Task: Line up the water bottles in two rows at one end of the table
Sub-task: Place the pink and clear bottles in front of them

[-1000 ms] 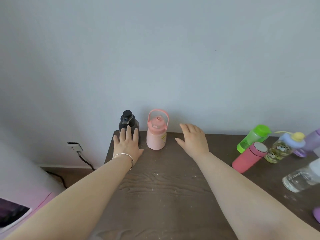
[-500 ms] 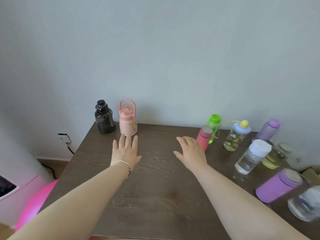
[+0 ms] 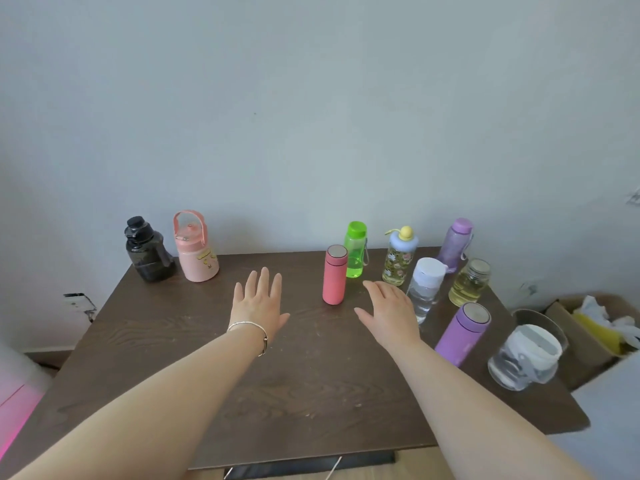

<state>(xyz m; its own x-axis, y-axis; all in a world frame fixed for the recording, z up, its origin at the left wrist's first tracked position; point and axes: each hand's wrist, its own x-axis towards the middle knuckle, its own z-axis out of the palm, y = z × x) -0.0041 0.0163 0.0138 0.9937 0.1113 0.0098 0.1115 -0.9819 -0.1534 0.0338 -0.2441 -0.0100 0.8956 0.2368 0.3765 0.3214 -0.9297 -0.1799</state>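
Note:
A black bottle (image 3: 147, 252) and a pink handled bottle (image 3: 195, 252) stand side by side at the far left corner of the dark wooden table (image 3: 166, 341). To the right stand a red flask (image 3: 334, 275), a green bottle (image 3: 355, 250), a flowered bottle with a yellow knob (image 3: 398, 258), a pale purple bottle (image 3: 455, 244), a clear white-capped bottle (image 3: 425, 287), a jar of yellow liquid (image 3: 469, 284), a purple flask (image 3: 463, 334) and a clear jug (image 3: 526, 358). My left hand (image 3: 259, 304) hovers empty mid-table, fingers apart. My right hand (image 3: 391, 311) is also empty, just right of the red flask.
A grey wall runs behind the table. At the right, beyond the table edge, sits a cardboard box (image 3: 588, 327) with yellow and white stuff inside. A wall socket (image 3: 78, 301) shows at the left, with something pink (image 3: 17, 410) on the floor.
My view has swung right and back, so the whole bottle group at the right came into sight. Both hands drew away from the black and pink bottles toward mid-table.

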